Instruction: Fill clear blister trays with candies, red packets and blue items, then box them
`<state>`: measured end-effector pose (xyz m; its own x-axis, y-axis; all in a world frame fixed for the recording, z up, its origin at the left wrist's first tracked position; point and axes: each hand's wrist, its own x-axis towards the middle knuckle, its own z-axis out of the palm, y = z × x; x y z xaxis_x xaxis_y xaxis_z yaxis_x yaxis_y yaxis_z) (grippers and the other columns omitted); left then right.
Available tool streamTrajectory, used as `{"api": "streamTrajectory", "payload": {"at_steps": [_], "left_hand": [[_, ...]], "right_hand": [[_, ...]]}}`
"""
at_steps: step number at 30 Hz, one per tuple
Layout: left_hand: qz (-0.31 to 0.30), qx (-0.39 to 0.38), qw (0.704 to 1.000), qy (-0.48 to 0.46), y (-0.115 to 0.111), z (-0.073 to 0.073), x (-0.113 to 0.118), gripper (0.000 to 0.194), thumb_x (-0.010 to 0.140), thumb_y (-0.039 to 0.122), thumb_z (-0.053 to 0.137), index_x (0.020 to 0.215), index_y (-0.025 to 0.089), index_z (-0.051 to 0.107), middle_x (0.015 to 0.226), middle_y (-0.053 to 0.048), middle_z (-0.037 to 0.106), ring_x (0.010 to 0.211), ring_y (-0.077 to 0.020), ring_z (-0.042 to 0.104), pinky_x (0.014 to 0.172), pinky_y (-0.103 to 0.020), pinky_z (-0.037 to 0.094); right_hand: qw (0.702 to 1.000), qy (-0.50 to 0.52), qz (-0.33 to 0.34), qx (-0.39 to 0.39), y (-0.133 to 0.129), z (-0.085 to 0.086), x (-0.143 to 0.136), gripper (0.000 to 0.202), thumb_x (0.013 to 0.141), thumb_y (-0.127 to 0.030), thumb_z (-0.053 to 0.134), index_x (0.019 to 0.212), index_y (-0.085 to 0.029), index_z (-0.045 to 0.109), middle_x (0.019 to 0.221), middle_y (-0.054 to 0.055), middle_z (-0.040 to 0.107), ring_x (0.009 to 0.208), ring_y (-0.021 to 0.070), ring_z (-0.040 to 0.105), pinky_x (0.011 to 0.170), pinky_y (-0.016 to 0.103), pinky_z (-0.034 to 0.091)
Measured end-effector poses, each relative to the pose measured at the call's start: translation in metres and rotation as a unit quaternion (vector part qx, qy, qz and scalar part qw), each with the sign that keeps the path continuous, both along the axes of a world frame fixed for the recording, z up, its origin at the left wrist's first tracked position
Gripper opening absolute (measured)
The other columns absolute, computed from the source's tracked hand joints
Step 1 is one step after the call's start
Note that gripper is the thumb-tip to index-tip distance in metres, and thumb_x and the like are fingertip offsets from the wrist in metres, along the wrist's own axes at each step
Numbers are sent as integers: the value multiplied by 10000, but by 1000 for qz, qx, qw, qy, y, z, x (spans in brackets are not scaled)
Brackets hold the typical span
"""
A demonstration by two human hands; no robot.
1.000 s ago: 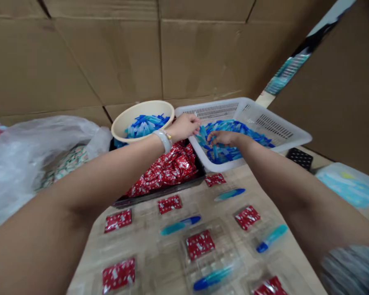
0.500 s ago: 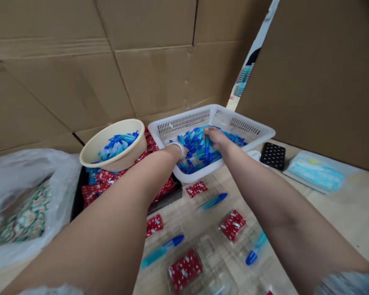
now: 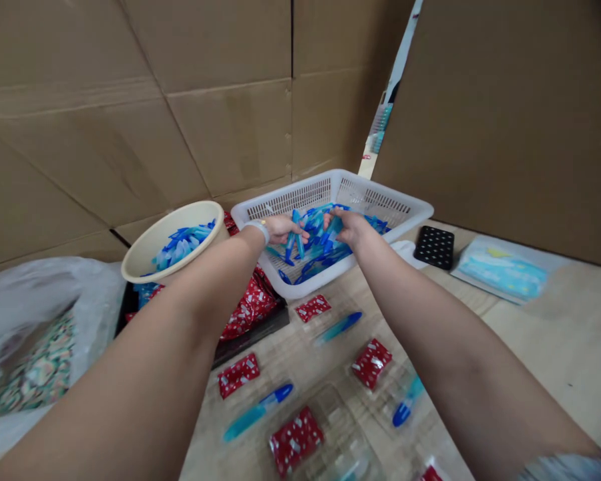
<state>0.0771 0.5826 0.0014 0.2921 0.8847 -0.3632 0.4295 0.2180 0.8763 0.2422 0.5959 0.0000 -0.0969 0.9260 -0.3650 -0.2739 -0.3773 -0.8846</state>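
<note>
Both hands are inside a white slotted basket (image 3: pixel 411 212) with many blue and turquoise pens (image 3: pixel 325 250). My left hand (image 3: pixel 283 229), a pale band at its wrist, is closed round a few pens that point up and down near the basket's left side. To its right, my right hand (image 3: pixel 344 224) has curled fingers round pens over the middle of the pile. On the wooden table (image 3: pixel 535 347), nearer me, lie several blue pens (image 3: pixel 258 412) and red patterned packets (image 3: pixel 295 441), some in clear plastic trays (image 3: pixel 348 427).
A cream bowl (image 3: pixel 130 264) of blue pieces sits at left on a dark box (image 3: pixel 250 337) of red packets. Far left is a plastic bag (image 3: pixel 93 280) of small printed pieces. Right: a black dotted case (image 3: pixel 434 247), a blue packet (image 3: pixel 503 268). Cardboard (image 3: pixel 230 127) stands behind.
My left hand has risen out of the pile with pens in it and moved slightly left. My right hand remains over the pile. The view has shifted a little.
</note>
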Motion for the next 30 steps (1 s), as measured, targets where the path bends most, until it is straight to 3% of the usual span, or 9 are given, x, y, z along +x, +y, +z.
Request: {"api": "streamTrajectory", "payload": {"at_steps": [4, 9, 12, 18, 22, 25, 27, 30], "left_hand": [[5, -122, 972, -202, -28, 34, -13, 210, 761, 70, 519, 961, 128, 498, 936, -102, 633, 816, -155, 620, 800, -368, 461], [-5, -115, 946, -303, -72, 59, -28, 299, 766, 38, 491, 1048, 138, 485, 1013, -113, 617, 897, -169, 608, 821, -345, 455], [-18, -114, 939, -324, -102, 74, -39, 339, 755, 7, 474, 1069, 137, 482, 1021, -113, 614, 899, -175, 609, 808, -340, 463], [-31, -73, 940, -331, -181, 91, -63, 348, 717, 26, 535, 1039, 154, 500, 910, -83, 630, 809, -163, 625, 739, -308, 486], [13, -25, 962, -270, -261, 97, -99, 280, 689, 102, 597, 949, 174, 523, 795, -21, 613, 716, -122, 606, 664, -252, 485], [75, 38, 990, -113, -343, 92, -149, 174, 679, 211, 622, 830, 166, 547, 621, 28, 548, 494, -64, 497, 472, -169, 406], [110, 62, 992, 22, -401, 79, -183, 151, 701, 287, 591, 775, 159, 560, 560, 38, 503, 442, -56, 424, 405, -159, 332], [111, 49, 980, 161, -476, 47, -215, 168, 734, 322, 525, 753, 162, 571, 580, 32, 504, 496, -82, 435, 436, -177, 322]], "right_hand": [[999, 11, 8, 37, -24, 32, -4, 171, 877, -161, 319, 732, -179, 410, 484, -48, 452, 368, 62, 403, 381, 175, 378], [989, -22, 84, 123, -73, 69, -14, 73, 817, -188, 471, 752, -169, 443, 517, -46, 481, 346, 45, 377, 315, 154, 298], [976, -50, 147, 153, -106, 78, -22, 121, 793, -242, 522, 741, -162, 447, 522, -42, 487, 328, 36, 356, 291, 143, 251], [968, 6, 210, 139, -174, 84, -49, 131, 741, -241, 576, 748, -156, 477, 559, -39, 500, 358, 34, 368, 313, 147, 269], [969, 61, 234, 58, -234, 82, -64, 92, 795, -237, 487, 739, -165, 486, 575, -30, 471, 406, 49, 393, 362, 167, 325], [977, 89, 192, 20, -302, 62, -71, 140, 826, -297, 436, 740, -198, 485, 586, -23, 456, 449, 76, 419, 423, 209, 395], [974, 107, 197, -33, -363, 40, -76, 129, 810, -332, 464, 776, -215, 507, 629, -9, 486, 479, 88, 443, 443, 224, 410], [941, 129, 232, -211, -465, 9, -84, 170, 737, -361, 576, 804, -209, 541, 654, -6, 515, 472, 69, 452, 434, 202, 390]]}}
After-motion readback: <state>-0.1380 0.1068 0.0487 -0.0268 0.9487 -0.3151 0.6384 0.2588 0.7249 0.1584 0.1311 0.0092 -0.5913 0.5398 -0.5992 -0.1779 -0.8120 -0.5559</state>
